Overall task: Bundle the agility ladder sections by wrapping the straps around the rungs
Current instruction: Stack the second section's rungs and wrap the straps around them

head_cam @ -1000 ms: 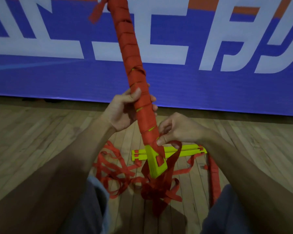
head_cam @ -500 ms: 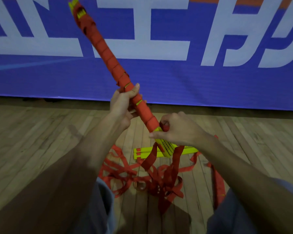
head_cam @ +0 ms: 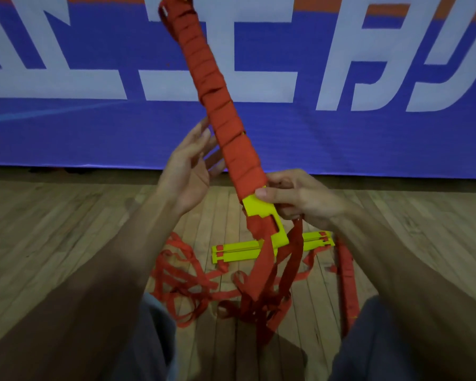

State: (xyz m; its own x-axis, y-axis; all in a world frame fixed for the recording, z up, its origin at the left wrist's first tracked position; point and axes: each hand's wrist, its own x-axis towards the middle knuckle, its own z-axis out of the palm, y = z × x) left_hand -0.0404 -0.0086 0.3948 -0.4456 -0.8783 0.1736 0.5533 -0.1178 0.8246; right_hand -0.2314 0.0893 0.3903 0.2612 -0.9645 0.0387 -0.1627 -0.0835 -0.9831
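Right hand (head_cam: pixel 300 200) gripped the lower end of the strap-wrapped rung bundle (head_cam: pixel 226 119), thumb pressed on its bare yellow end. The bundle was held tilted above the floor (head_cam: pixel 52 229), top leaning far and left. Left hand (head_cam: pixel 187 174) was open, fingers spread, just left of the bundle; contact unclear. Loose red straps (head_cam: pixel 193 281) hung down into a heap beside a yellow rung (head_cam: pixel 237 250) lying flat.

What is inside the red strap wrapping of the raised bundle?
Yellow rungs show only at the lower end, which the right hand grips. Higher up the red strap covers them, so their number cannot be seen.
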